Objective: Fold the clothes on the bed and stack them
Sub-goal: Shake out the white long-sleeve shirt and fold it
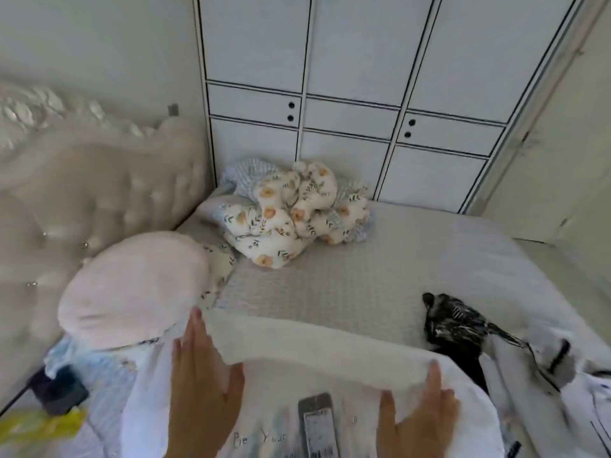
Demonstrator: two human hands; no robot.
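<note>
a white textured cotton garment with printed lettering and a hanging price tag is spread on the near part of the grey-white patterned bed, with its far portion doubled over toward the person, so a fold appears to be in progress. the left hand is laid flat with fingers straight on the left end of the folded band, and the right hand is laid on the right end, fingers extended with the tips over the fold edge; nothing is seen pinched, both are judged to be pressing and smoothing so the crease is held straight. the grey barcode tag lies between the hands on the garment front. more unfolded clothes are seen at right: a black and white patterned piece touching the garment's right edge, and a white garment with dark trim just beyond it. a pale pink round pillow sits near the left hand, by the beige tufted headboard. a bundled floral quilt is pushed to the far corner against the white panelled wardrobe. open mattress is left beyond the fold, judged enough room for a stack. a blue and yellow cloth heap crowds the near left edge.
</note>
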